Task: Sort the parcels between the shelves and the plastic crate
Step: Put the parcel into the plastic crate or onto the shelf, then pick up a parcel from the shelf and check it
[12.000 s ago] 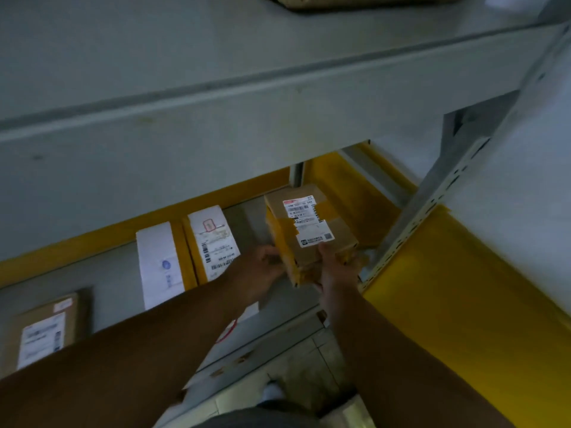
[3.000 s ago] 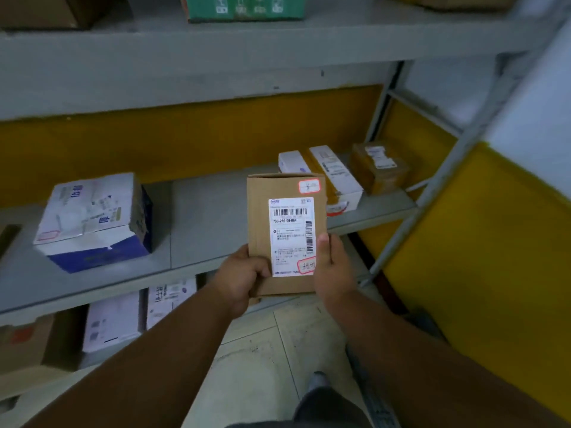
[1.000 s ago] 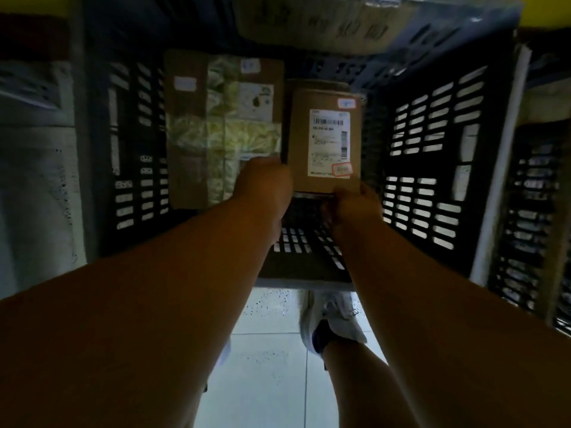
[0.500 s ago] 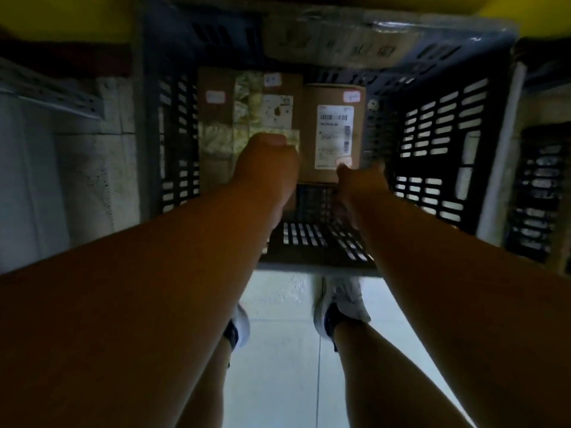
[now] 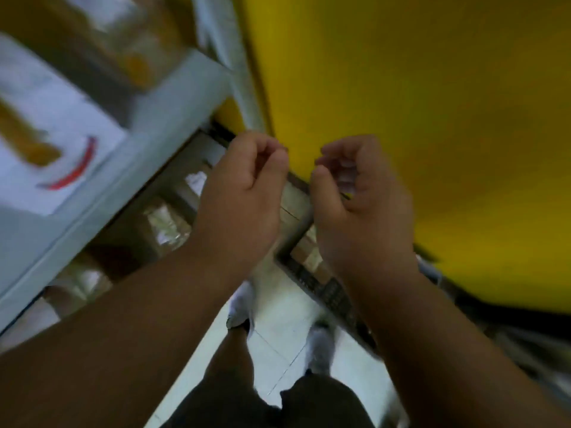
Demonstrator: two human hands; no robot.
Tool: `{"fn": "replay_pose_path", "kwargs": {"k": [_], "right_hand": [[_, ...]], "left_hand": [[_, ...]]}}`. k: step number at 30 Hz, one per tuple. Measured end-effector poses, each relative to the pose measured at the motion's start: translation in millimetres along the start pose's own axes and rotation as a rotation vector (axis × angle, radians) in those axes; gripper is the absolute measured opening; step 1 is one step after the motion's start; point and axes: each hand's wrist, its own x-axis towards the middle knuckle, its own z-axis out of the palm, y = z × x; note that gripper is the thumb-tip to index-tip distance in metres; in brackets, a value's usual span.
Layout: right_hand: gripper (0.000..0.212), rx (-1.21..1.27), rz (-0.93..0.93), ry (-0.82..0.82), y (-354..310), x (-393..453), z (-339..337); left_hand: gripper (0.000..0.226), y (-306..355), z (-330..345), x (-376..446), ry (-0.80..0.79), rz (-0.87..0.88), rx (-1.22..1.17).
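The picture is blurred and tilted. My left hand [image 5: 244, 186] and my right hand [image 5: 358, 196] hang side by side in mid-frame, fingers loosely curled, holding nothing. Below and behind them lies the dark plastic crate [image 5: 324, 288], its rim partly hidden by my wrists; brown parcels show inside it, and the box I carried is not clearly seen. At the left runs a grey shelf [image 5: 129, 168] with a white parcel [image 5: 52, 143] bearing a red mark on top. Brown taped parcels [image 5: 160, 223] sit on the level beneath.
A yellow wall [image 5: 432, 118] fills the right and upper frame. A grey shelf upright [image 5: 241, 88] stands between shelf and wall. My legs and white shoes [image 5: 244, 301] are on the pale tiled floor.
Both hands have let go of the labelled brown box in the crate and risen out empty. My view has swung up and left from the crate toward the shelves.
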Motion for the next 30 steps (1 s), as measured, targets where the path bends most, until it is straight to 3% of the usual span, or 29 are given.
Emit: {"fn": "replay_pose_path", "kwargs": {"k": [6, 9, 14, 17, 23, 30], "right_hand": [[0.004, 0.003, -0.316, -0.311, -156.4, -49.1, 45.1], [0.011, 0.036, -0.438, -0.479, -222.4, -100.1, 81.5], [0.024, 0.051, -0.588, -0.757, -303.0, -219.8, 149.2], [0.019, 0.114, -0.615, -0.866, -335.6, -305.2, 197.1], [0.012, 0.137, -0.579, -0.994, -378.5, -444.9, 284.3], [0.008, 0.017, -0.471, -1.019, -396.3, -469.6, 353.1]], "left_hand": [[0.012, 42.8, -157.8, -100.0, 0.422, -0.049, -0.102], [0.012, 44.5, -232.4, -167.2, 0.636, -0.105, -0.155], [0.012, 11.7, -347.2, -295.0, 0.935, -0.158, -0.172], [0.012, -24.3, -406.5, -371.0, 1.064, -0.212, -0.202], [0.014, -88.5, -495.0, -480.2, 1.083, -0.319, -0.267], [0.009, -145.6, -562.1, -507.1, 0.976, -0.461, -0.298]]}}
